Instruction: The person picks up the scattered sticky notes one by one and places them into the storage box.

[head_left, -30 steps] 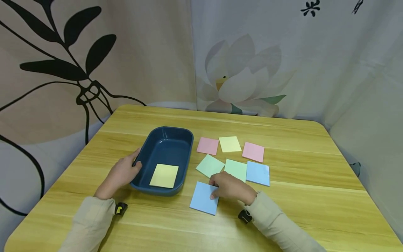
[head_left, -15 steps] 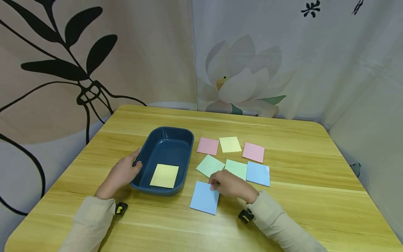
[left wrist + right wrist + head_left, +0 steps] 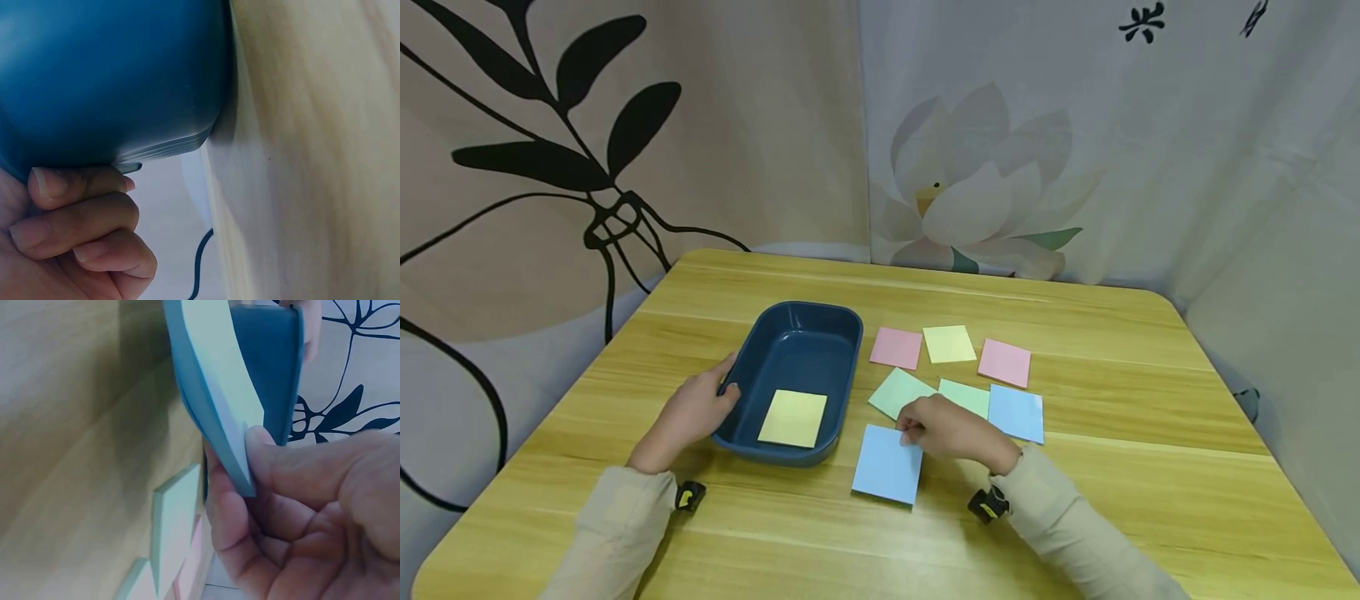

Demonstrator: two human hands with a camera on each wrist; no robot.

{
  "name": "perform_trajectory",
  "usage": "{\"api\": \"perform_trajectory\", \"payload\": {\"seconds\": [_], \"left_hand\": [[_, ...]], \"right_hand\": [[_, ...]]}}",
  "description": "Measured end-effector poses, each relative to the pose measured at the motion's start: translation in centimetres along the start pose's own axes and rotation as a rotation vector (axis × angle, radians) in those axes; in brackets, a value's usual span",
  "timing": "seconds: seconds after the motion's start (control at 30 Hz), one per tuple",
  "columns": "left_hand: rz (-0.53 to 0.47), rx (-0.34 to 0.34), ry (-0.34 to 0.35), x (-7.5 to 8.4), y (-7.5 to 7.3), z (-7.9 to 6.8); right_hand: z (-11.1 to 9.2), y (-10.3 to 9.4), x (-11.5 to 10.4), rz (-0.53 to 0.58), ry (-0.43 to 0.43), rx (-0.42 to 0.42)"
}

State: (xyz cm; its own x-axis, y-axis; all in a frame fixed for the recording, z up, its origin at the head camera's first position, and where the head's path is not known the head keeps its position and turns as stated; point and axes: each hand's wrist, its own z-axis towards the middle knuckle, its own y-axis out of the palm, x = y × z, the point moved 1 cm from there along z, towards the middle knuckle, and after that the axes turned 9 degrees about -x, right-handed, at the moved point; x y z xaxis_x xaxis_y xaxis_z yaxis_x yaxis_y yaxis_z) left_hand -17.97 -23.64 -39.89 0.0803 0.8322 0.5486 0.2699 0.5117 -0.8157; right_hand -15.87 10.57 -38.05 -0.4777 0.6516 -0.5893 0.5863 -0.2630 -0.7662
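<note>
My left hand (image 3: 688, 415) grips the left rim of a dark blue rectangular dish (image 3: 842, 367); in the left wrist view its fingers (image 3: 81, 219) curl at the dish's side. A yellow sticky note pad (image 3: 792, 419) lies inside the dish near its front end. With thumb and fingers, my right hand (image 3: 955, 429) pinches the far right corner of a blue sticky note pad (image 3: 886, 467) to the right of the dish. The right wrist view has the thumb (image 3: 281, 459) on the pad's top face and fingers beneath, the pad tilted off the table.
Behind the right hand lie two green pads (image 3: 898, 392), partly covered by it, and another blue pad (image 3: 1017, 412). Farther back are two pink pads (image 3: 896, 347) and a yellow pad (image 3: 950, 343). A printed curtain (image 3: 760, 125) hangs behind the wooden table (image 3: 1112, 500).
The right hand's fingers have closed on the blue pad's corner, and the pad has risen slightly from the table. My left hand and the dish have stayed in place.
</note>
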Motion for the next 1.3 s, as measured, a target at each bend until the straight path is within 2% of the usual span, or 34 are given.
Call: {"api": "perform_trajectory", "payload": {"seconds": [0.2, 0.53, 0.8, 1.1, 1.3], "left_hand": [[0.002, -0.002, 0.001, 0.0, 0.0, 0.0], [0.005, 0.003, 0.0, 0.0, 0.0, -0.1], [0.012, -0.003, -0.006, 0.1, -0.1, -0.1], [0.007, -0.008, -0.012, 0.0, -0.1, -0.1], [0.004, -0.003, -0.009, 0.1, 0.0, -0.1]], "right_hand": [[0.0, -1.0, -0.6, 0.003, -0.015, -0.007], [0.3, -3.2, -1.7, -0.06, -0.061, -0.014], [0.7, -4.9, -2.5, -0.057, -0.052, -0.002], [2.9, -5.7, -3.5, -0.061, -0.091, 0.057], [4.6, -6.0, -4.5, -0.055, -0.074, 0.044]]}}
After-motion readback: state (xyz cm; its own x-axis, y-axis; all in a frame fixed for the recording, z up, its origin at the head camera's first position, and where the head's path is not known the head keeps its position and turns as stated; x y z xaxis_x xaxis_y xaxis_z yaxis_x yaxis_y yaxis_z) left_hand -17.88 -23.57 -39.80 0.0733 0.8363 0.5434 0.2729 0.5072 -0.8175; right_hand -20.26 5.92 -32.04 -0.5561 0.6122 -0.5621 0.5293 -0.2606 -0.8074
